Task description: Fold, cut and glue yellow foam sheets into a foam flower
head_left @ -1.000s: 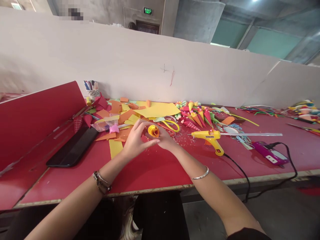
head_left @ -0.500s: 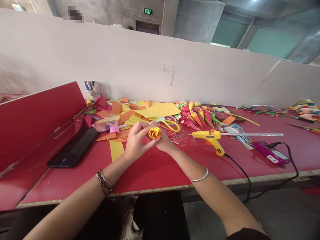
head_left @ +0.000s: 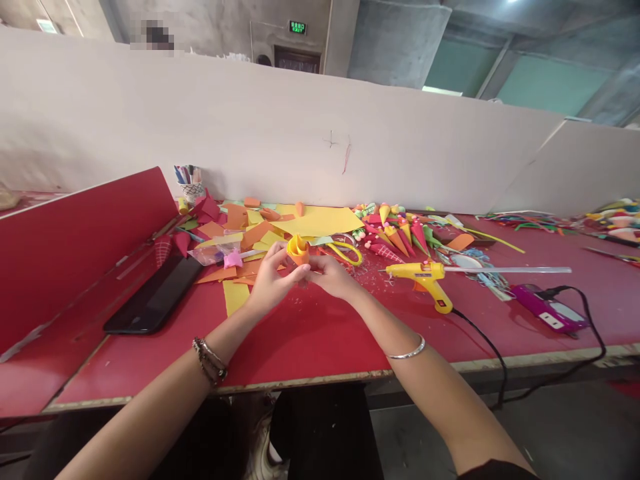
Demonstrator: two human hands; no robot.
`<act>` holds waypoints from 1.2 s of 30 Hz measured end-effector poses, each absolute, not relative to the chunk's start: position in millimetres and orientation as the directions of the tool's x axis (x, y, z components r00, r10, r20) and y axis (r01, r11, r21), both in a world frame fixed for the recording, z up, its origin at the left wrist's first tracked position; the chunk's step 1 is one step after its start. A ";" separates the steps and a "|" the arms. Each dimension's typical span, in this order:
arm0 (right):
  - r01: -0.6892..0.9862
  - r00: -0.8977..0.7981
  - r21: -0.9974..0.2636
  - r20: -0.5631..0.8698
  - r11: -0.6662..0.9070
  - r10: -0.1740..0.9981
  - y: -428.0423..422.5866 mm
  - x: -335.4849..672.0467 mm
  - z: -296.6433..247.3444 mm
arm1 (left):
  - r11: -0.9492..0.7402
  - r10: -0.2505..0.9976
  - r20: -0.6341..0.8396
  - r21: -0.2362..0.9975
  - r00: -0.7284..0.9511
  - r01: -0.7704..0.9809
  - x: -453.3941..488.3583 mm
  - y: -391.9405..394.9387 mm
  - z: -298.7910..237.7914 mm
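Observation:
A rolled yellow-and-orange paper flower is held above the front middle of the red table, its layered yellow top tilted upward. My left hand is closed on its left side, with thumb and fingers around the base. From the right, my right hand pinches the lower part, and its fingertips are partly hidden behind the left thumb. Behind both hands lies a heap of orange and yellow paper pieces, including a large yellow sheet. A yellow strip lies by my left wrist.
To the right rest a yellow glue gun with a clear stick and a purple power socket with a black cord. Small paper cones pile up behind. On the left are a black phone, a red board and a pen cup.
The rolled paper has tilted from facing me to more upright and moved slightly up and left. Both hands have turned with it and keep their hold.

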State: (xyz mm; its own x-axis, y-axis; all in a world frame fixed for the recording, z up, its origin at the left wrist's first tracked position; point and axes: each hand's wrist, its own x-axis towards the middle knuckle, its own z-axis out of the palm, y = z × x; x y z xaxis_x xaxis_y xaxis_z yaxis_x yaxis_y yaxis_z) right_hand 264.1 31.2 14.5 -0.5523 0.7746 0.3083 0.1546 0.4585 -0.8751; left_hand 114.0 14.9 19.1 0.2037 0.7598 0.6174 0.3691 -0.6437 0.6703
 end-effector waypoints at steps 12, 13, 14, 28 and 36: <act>0.794 -0.424 -0.400 0.173 0.457 0.889 45.6 294.1 12.4 | -0.407 0.669 0.618 0.770 -0.413 0.491 60.5 55.0 25.4; 0.793 -0.451 -0.384 0.153 0.473 0.879 45.5 294.2 12.4 | -0.396 0.681 0.638 0.734 -0.360 0.552 57.1 57.2 25.3; 0.791 -0.467 -0.373 0.143 0.485 0.873 45.4 294.0 12.5 | -0.382 0.702 0.655 0.678 -0.280 0.628 54.7 58.7 24.7; 0.743 -0.407 -0.445 0.292 0.499 0.866 42.9 288.6 14.0 | -0.010 0.935 0.351 0.149 -0.044 0.989 10.9 65.6 4.7; 0.713 -0.401 -0.452 0.364 0.536 0.841 41.9 281.8 11.4 | 0.083 0.934 0.333 0.143 -0.127 0.986 22.2 60.9 10.9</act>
